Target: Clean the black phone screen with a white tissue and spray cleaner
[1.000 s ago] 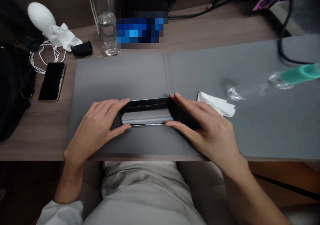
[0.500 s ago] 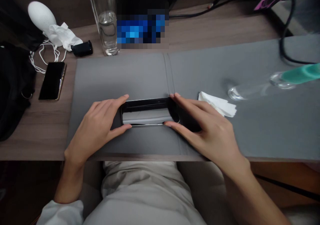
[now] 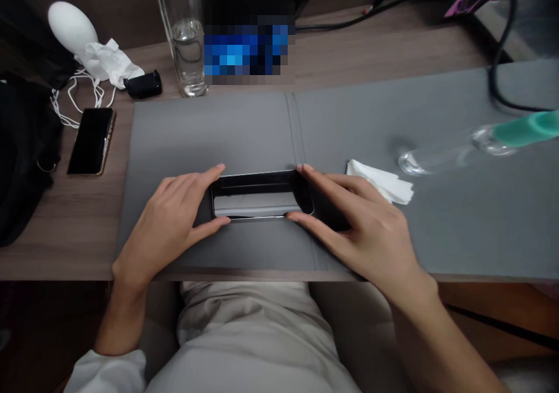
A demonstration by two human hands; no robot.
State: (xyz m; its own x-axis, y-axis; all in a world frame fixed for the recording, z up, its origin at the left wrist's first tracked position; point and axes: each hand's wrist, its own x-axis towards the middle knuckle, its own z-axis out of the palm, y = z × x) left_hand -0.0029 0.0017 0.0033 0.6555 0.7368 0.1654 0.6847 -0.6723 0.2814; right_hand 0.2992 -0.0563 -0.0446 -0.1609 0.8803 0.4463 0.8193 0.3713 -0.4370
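I grip the phone (image 3: 257, 201) with left fingers (image 3: 203, 183) and right fingers (image 3: 327, 187), so a sliding thumb could perhaps smear it.

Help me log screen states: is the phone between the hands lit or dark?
The phone screen looks dark: black with a grey reflection, no icons or text visible.

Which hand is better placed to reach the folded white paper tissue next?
Probably the right hand: it is just beside the folded white paper tissue, while the left hand is farther away, at the left end of the flat black glossy phone on the grey mat.
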